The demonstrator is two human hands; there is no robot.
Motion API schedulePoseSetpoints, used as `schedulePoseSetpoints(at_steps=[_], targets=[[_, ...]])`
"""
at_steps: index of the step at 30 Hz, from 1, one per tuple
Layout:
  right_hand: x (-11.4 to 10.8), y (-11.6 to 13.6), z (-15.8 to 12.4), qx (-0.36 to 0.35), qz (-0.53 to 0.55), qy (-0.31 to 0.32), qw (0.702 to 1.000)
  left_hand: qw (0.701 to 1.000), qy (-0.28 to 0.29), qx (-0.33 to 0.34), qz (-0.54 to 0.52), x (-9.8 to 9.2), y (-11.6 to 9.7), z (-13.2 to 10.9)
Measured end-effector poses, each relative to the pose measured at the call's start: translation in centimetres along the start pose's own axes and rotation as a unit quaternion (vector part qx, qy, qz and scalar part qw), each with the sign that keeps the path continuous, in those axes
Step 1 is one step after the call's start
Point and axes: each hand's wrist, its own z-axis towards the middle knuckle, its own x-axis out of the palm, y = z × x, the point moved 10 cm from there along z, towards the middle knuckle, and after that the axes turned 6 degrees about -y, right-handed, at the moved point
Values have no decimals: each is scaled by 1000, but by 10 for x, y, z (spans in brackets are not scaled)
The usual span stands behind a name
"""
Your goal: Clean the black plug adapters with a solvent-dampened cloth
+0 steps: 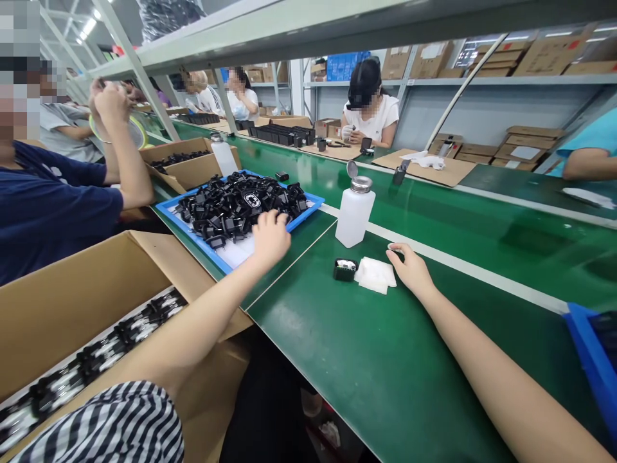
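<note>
Green desk (308,347), backed by shelved boxes (549,51), print (252,200) unreadable among black parts (216,206), left hand (272,243) there, right hand (413,269) near sheets (376,273), whether fingers (270,218) are clamped cannot be told

the heaped parts (226,202) look like glossy plastic.

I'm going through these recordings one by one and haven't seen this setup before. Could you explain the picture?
There's no machine: these are a person's bare hands, seen by a camera on their head looking forward and down. The left hand reaches over a blue tray heaped with small black plastic parts. The right hand is beside some white wipes. Whether either hand grips anything is unclear. Also on the green worktable are an open black casing and a white bottle with its metal cap flipped up. Other people work nearby.
</note>
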Motion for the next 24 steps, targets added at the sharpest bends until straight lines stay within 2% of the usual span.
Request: schedulePoseSetpoints(at_steps=[2,5,11,17,20,24], targets=[[1,2,1,-8,-14,3,1000,997,22,-41,58,1,31,9],[3,4,2,-18,-32,7,999,994,82,-47,53,15,53,14],[3,6,1,-25,-53,13,998,992,57,-99,47,18,62,15],[10,16,-4,-63,-87,31,994,992,62,-96,55,19,68,21],[14,22,-6,-84,-102,38,991,992,60,-108,10,21,74,21],[14,25,-6,-95,-114,35,988,986,21,-134,-94,16,81,19]])
